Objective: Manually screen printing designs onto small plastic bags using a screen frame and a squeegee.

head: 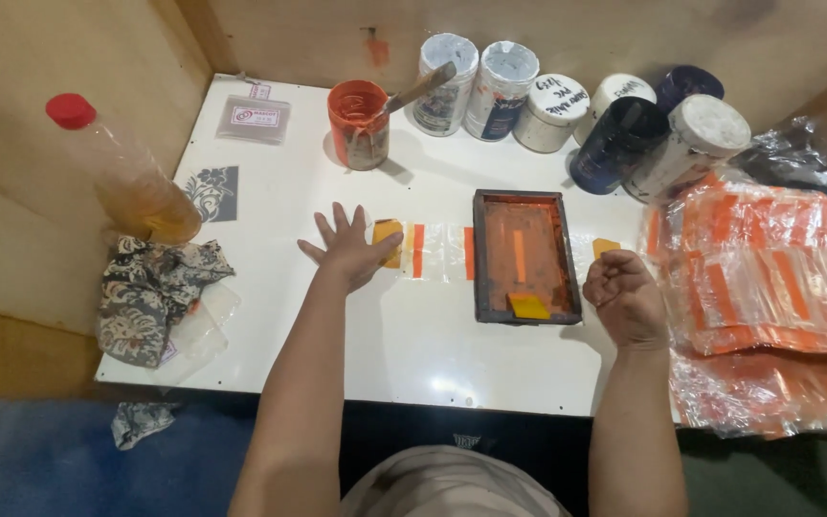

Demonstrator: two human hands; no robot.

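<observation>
Left hand (351, 249) flat on white tabletop (413, 335), palm down, fingers spread wide, gripping nothing; fingertips pressing left end of clear plastic strip printed with orange bars (423, 251), small yellow-orange patch just beside thumb side. Right hand (624, 297) curled into loose fist, knuckles up, resting on table just right of small dark wooden printing frame with orange-stained mesh (525, 255); contents of fist not discernible. Frame lying over right part of strip, small yellow squeegee block (528, 305) resting at its near end. Beyond frame, open orange paint tub with stirring stick (358, 123), then row of lidded paint jars, white and dark blue (567, 110), along back wall. Far right: stack of clear plastic bags printed in orange (768, 278), touching table edge. Far left: plastic bottle of amber liquid with red cap (126, 172), tilted, above crumpled patterned cloth (150, 292). Small clear packet (254, 119) and dark floral stencil sheet (211, 193) at back left.
</observation>
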